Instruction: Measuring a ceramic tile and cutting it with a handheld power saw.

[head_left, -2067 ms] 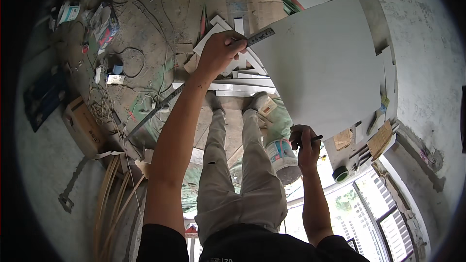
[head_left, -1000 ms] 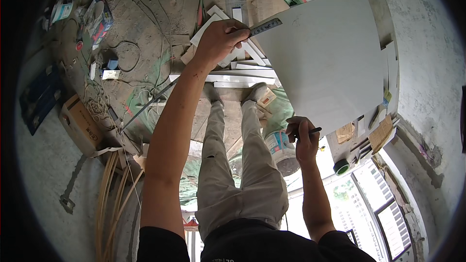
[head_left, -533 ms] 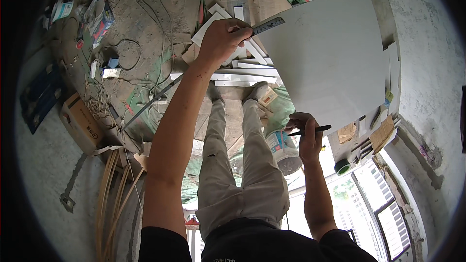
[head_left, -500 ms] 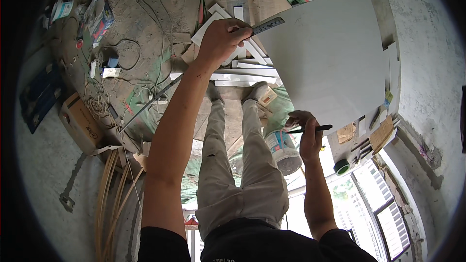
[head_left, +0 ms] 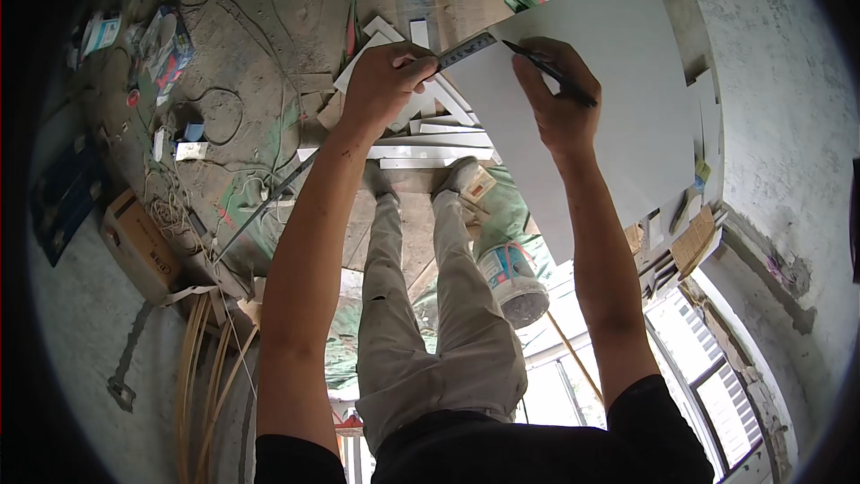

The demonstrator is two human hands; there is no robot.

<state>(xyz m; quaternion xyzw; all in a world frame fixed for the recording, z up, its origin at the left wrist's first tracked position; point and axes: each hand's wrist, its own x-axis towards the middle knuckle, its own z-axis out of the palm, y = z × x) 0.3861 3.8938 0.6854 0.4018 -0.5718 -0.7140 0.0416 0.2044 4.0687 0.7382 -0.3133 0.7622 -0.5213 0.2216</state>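
While pinching in left hand a ruler slanted up-right onto board, gripped pen in right hand with tip just beside ruler's end.

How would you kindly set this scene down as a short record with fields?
Left grip: holds the ruler, whose end reaches the edge of the sheet
Right grip: holds a black pen, tip close to the ruler's end
Sheet: large, white, beneath the right grip
Floor ahead of the feet: white strips
Right of the legs: bucket
Far left: brown carton
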